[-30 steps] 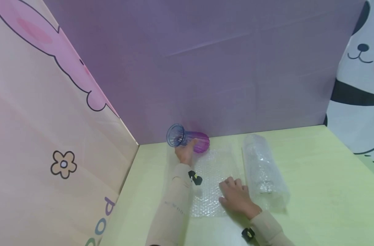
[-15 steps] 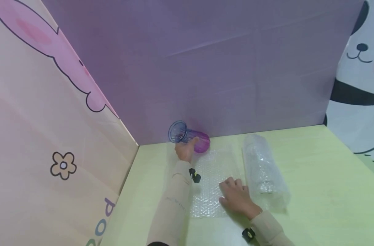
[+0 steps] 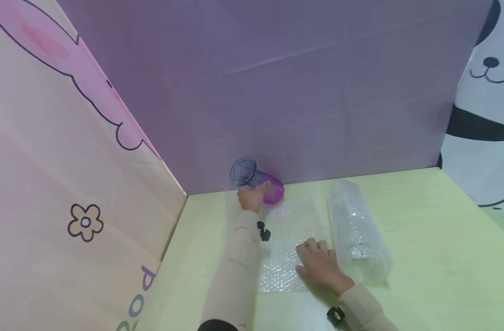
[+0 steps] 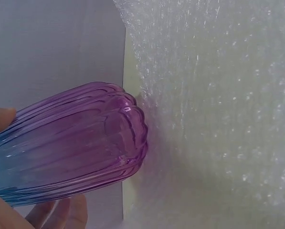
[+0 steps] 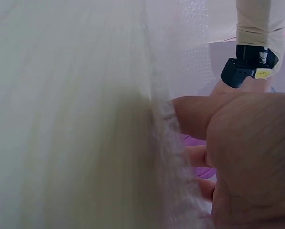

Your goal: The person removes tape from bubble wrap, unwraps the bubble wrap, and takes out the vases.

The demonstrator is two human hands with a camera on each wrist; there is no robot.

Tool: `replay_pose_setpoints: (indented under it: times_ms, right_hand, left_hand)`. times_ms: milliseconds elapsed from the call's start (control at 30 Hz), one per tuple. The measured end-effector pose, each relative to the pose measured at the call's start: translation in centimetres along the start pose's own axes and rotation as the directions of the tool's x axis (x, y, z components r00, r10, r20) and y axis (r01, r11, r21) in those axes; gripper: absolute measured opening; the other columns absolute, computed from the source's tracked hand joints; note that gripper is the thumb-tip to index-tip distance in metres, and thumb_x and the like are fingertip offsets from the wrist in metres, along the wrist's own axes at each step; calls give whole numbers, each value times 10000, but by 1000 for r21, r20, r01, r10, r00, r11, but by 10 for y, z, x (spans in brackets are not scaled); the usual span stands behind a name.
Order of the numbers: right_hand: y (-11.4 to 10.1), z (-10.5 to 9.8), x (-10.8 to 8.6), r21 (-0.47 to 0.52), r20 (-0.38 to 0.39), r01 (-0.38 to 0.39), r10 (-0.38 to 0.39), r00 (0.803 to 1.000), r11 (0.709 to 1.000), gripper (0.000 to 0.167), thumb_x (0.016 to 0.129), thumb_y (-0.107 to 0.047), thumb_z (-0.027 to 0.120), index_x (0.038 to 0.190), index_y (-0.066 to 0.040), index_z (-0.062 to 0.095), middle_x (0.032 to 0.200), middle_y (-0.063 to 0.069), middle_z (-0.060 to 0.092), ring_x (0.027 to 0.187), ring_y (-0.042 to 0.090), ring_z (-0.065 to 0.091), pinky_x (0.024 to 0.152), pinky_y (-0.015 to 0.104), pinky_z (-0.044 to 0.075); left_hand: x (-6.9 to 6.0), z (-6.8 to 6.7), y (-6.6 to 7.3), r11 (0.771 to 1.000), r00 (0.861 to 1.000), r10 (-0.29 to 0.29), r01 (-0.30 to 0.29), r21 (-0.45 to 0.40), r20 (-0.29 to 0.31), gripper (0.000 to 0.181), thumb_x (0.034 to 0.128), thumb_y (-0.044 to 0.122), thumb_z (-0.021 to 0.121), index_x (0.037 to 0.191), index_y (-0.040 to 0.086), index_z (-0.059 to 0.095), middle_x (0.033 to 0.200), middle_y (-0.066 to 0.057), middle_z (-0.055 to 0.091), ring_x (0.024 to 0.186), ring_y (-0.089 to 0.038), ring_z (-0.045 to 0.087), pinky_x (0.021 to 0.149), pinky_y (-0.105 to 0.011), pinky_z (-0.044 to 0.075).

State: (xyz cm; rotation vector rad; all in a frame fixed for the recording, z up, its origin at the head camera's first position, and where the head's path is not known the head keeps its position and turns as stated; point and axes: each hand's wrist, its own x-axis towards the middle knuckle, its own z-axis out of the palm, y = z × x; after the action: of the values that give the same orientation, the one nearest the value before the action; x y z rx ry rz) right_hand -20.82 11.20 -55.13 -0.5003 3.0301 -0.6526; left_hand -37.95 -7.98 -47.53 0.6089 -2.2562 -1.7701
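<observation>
In the head view a ribbed clear vase [image 3: 273, 189], blue at its wide mouth and purple at its base, is tilted near the back wall. My left hand [image 3: 250, 197] grips it around the middle, the mouth higher than the base. Seen from the left wrist, the vase's purple base [image 4: 118, 133] points toward the bubble wrap [image 4: 218, 105], with thumb and fingers on opposite sides of the glass. A flat sheet of bubble wrap [image 3: 277, 262] lies on the table. On its right part rests my right hand [image 3: 320, 265], fingers loosely bent, holding nothing.
To the right of the sheet lies a long bubble-wrapped bundle [image 3: 355, 225]; its contents are hard to make out. A purple wall [image 3: 285, 92] rises along the back edge of the pale yellow-green table [image 3: 434, 248]. A printed panel [image 3: 61, 161] stands on the left.
The vase's mouth has risen and shifted slightly right, tilting it more, while its base stays nearly in place. The left hand has moved a little away with it. My right hand has stayed still.
</observation>
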Motion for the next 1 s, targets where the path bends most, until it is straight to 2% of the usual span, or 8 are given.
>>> replay_pose_setpoints:
  times_ms: [300, 567, 700, 900, 1000]
  right_hand:
    - [-1, -2, -2, 19, -34, 23, -22, 999, 1000, 332, 874, -308, 708, 1162, -172, 615, 1242, 91, 552, 1068, 325, 461, 784, 444, 412]
    - [-2, -5, -2, 13, 0, -1, 1, 1000, 1000, 304, 895, -300, 708, 1159, -186, 611, 1255, 84, 547, 1084, 317, 459, 811, 460, 426]
    - [0, -3, -1, 4, -2, -3, 3, 1000, 1000, 299, 895, -316, 705, 1154, -202, 607, 1255, 74, 547, 1089, 312, 460, 815, 456, 426]
    - [0, 0, -1, 5, -8, -3, 3, 1000, 1000, 310, 895, -342, 706, 1156, -210, 604, 1253, 64, 544, 1090, 312, 455, 816, 439, 414]
    - [0, 0, 0, 12, -11, -2, 2, 1000, 1000, 314, 897, -337, 705, 1163, -203, 605, 1252, 68, 542, 1091, 313, 453, 823, 442, 415]
  left_hand:
    - [-6, 11, 12, 990, 997, 73, -71, 120, -10, 792, 737, 450, 880, 1311, -6, 580, 1294, -206, 669, 1251, -418, 602, 1102, -510, 489]
    - [-4, 19, 21, 949, 996, 93, -86, 305, -11, 702, 761, 472, 862, 1235, 6, 635, 1246, -184, 705, 1200, -403, 639, 1043, -509, 526]
    - [-2, 21, 23, 931, 995, 102, -100, 352, 12, 694, 774, 467, 857, 1248, 16, 628, 1254, -166, 703, 1194, -385, 644, 1032, -497, 534]
    - [2, 25, 23, 893, 986, 158, -165, 418, 52, 701, 776, 458, 859, 1275, 29, 616, 1287, -147, 690, 1213, -364, 640, 1049, -499, 523]
    - [4, 26, 24, 889, 982, 175, -187, 418, 67, 726, 771, 451, 864, 1298, 28, 598, 1320, -152, 675, 1246, -377, 622, 1074, -516, 505]
